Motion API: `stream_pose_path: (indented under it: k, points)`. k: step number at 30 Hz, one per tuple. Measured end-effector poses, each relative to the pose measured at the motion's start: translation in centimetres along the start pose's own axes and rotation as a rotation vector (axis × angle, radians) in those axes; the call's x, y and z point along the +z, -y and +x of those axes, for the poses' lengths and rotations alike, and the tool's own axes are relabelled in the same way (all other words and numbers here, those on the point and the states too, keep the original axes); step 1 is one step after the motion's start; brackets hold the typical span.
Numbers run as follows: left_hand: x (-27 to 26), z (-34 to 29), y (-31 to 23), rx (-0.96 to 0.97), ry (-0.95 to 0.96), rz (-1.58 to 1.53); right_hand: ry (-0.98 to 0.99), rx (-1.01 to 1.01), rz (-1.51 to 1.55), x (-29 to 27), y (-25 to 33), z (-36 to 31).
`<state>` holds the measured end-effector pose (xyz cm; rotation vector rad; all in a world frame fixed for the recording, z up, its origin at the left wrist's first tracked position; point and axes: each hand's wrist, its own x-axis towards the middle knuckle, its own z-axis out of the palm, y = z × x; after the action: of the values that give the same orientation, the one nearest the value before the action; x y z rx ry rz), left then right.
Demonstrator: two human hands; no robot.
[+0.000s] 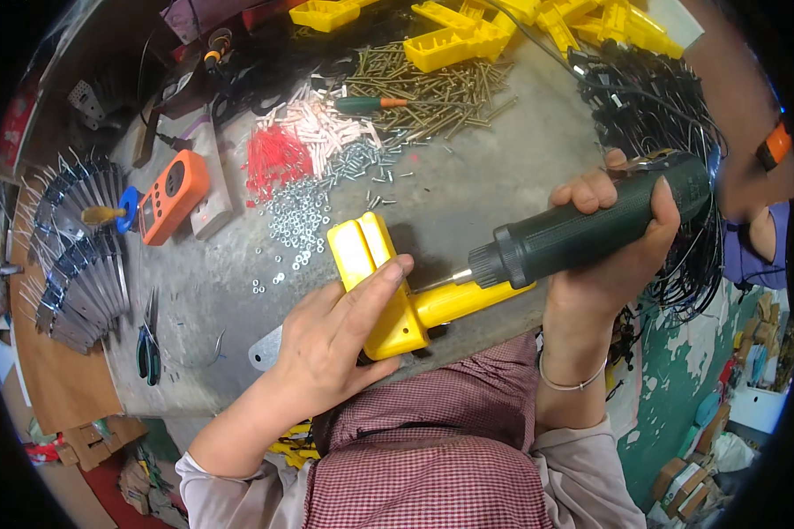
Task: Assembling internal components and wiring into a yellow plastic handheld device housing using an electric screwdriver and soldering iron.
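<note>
**Electric screwdriver (582,225) levelled at yellow plastic housing (404,319)!**

Here we are over the grey tabletop (503,176), broad and busy, and up on its right side we spot a great tangle of black cables (653,110). Now to the action: we have the dark green electric screwdriver in the right hand (604,284), that grip wrapped firmly around the barrel, the tool pointing leftward. And there's the yellow plastic housing, T-shaped, at the tabletop's near edge, with the left hand (331,339) on it: fingers across the top, thumb by the near end, grip closed on the block. Next we find an orange handheld meter (175,196) on the left, with pliers (148,348) lying nearer us. Beyond, a small screwdriver (370,104) rests against a heap of long brass-coloured screws (432,75). Down to the slender steel bit (441,282): its tip is right beside the block and the left fingertips, though we cannot tell whether it touches. Smallest of all, we see silver screws (353,163) and, scattered just nearer, little metal nuts (298,216).
</note>
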<state>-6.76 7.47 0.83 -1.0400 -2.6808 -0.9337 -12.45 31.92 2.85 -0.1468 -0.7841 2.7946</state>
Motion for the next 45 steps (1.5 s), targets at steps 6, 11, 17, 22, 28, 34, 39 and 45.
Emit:
stream_pose_path:
  k: [6,11,17,22,28,34,39,45]
  points:
    - [0.0,-0.2,-0.1,0.016,-0.022,0.006,0.052,0.032,0.018,-0.1,-0.1,-0.3]
    - [0.0,0.1,0.0,0.016,-0.011,-0.003,0.034,0.039,0.034,-0.6,-0.2,0.1]
    - [0.1,0.1,0.3,0.031,-0.020,-0.013,0.072,0.041,0.042,-0.7,-0.1,0.3]
    - [-0.1,-0.3,0.2,0.005,-0.037,-0.019,0.096,0.084,0.093,-0.7,-0.8,0.0]
    - [-1.6,-0.4,-0.3,-0.103,0.039,-0.037,0.085,0.049,0.052,-1.1,-1.0,-0.1]
    - [-5.6,-5.7,3.1,-0.448,-0.109,0.495,0.222,0.072,0.117,-2.6,-0.8,0.2]
    - [-5.7,-5.5,3.2,-0.289,0.104,0.789,0.277,0.095,0.160,-3.1,-0.6,0.8]
    - [-6.5,-3.9,4.0,-0.236,0.233,0.829,0.284,0.090,0.130,-3.1,-0.1,0.9]
